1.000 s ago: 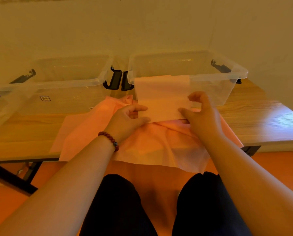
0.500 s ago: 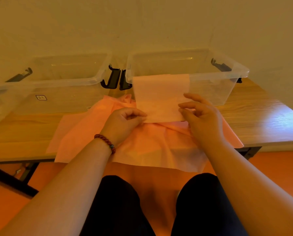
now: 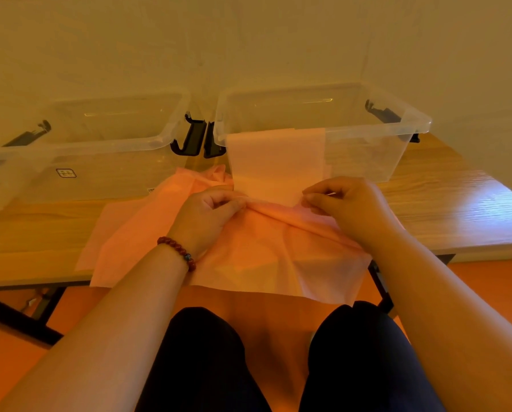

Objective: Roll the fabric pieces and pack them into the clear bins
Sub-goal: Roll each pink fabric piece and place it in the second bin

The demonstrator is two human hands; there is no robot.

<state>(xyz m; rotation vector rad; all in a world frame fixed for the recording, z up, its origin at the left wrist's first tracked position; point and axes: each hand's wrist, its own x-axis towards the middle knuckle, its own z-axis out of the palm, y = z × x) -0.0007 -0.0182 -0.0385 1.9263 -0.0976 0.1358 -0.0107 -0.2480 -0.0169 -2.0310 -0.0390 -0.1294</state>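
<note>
left hand (image 3: 210, 209) and right hand (image 3: 346, 206), fingers curled, pinch the near edge of a pale fabric strip (image 3: 275, 162) leaning up the front wall of the right clear bin (image 3: 364, 156); uneven turns would likely skew the roll.

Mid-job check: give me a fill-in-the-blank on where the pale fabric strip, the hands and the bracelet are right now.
1. The pale pink fabric strip leans on the ___ clear plastic bin.
2. The left hand and right hand pinch the strip's near end; its far end reaches that bin's ___.
3. The red beaded bracelet circles the ___ wrist.
Answers: right; rim; left.
</note>
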